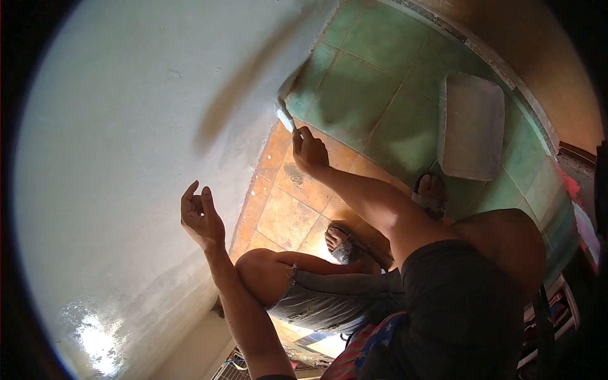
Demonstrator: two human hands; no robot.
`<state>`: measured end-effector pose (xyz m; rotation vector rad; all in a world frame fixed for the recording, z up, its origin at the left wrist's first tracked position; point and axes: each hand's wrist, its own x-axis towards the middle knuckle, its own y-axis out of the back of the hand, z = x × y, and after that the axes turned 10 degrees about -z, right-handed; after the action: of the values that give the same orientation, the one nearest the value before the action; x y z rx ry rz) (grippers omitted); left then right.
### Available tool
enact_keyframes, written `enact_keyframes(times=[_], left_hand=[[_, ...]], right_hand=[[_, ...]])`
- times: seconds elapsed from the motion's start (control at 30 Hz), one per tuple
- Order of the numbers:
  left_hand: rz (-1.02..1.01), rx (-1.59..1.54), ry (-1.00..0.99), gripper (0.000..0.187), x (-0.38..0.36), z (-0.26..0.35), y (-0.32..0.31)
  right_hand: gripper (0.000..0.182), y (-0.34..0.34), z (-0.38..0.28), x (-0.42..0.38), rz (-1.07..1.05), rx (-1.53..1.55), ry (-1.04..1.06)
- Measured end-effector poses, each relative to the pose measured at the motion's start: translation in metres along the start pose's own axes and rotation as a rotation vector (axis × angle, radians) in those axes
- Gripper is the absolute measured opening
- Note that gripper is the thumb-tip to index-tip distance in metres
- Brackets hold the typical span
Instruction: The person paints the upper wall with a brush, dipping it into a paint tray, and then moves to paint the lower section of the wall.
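My right hand [310, 152] grips a white-coated paintbrush [285, 115] by its thin end. The brush's far end is at the foot of the pale wall [139, 126], where it meets the tiled floor; whether it touches cannot be made out. My left hand [202, 215] is raised in front of the wall, palm up, with fingers loosely bent, the thumb apart and nothing in it. A long shadow falls across the wall above the brush.
A pale rectangular tub [472, 126] stands on the green tiles [370, 82] at the right. Orange tiles [288, 218] lie beside the wall. My sandalled feet [342, 240] and bent knees take up the floor in front. A wire rack [231, 367] is at the bottom.
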<state>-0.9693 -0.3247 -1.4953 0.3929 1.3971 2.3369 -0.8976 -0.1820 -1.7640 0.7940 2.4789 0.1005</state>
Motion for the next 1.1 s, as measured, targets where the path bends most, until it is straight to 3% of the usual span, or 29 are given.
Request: enact_keyframes(times=[0.07, 0.17, 0.33, 0.5, 0.73, 0.9, 1.0, 1.03, 1.07, 1.1], left_hand=[[-0.001, -0.010, 0.005, 0.025, -0.001, 0.000, -0.001], [0.000, 0.016, 0.001, 0.026, -0.002, -0.002, 0.002], [0.019, 0.030, 0.016, 0.025, -0.004, -0.007, 0.004], [0.011, 0.007, 0.012, 0.025, 0.002, -0.002, -0.003], [-0.026, 0.032, -0.015, 0.026, 0.008, 0.007, -0.009], [-0.007, 0.031, 0.014, 0.026, 0.005, 0.004, -0.005], [0.003, 0.027, 0.012, 0.026, 0.002, 0.002, -0.002], [0.001, 0.032, 0.002, 0.026, 0.001, 0.002, -0.001], [0.004, 0.031, 0.001, 0.026, 0.001, 0.001, -0.001], [0.000, 0.027, 0.008, 0.026, 0.000, -0.001, 0.000]], right_hand=[[0.029, 0.003, 0.005, -0.001, -0.013, 0.020, 0.031], [0.030, 0.020, 0.001, 0.034, 0.388, 0.106, 0.075], [0.031, 0.091, -0.030, 0.103, 0.553, 0.148, 0.110], [0.032, 0.080, -0.035, 0.102, 0.339, 0.041, -0.003], [0.024, -0.021, -0.014, -0.024, -0.098, -0.026, 0.032], [0.024, -0.034, 0.003, -0.069, -0.401, -0.234, 0.465], [0.025, -0.031, 0.002, -0.053, -0.289, -0.221, 0.577], [0.028, -0.022, 0.001, -0.042, -0.385, -0.254, 0.488], [0.027, -0.012, 0.004, -0.030, -0.353, -0.272, 0.520], [0.027, 0.003, 0.007, -0.014, -0.457, -0.291, 0.513]])
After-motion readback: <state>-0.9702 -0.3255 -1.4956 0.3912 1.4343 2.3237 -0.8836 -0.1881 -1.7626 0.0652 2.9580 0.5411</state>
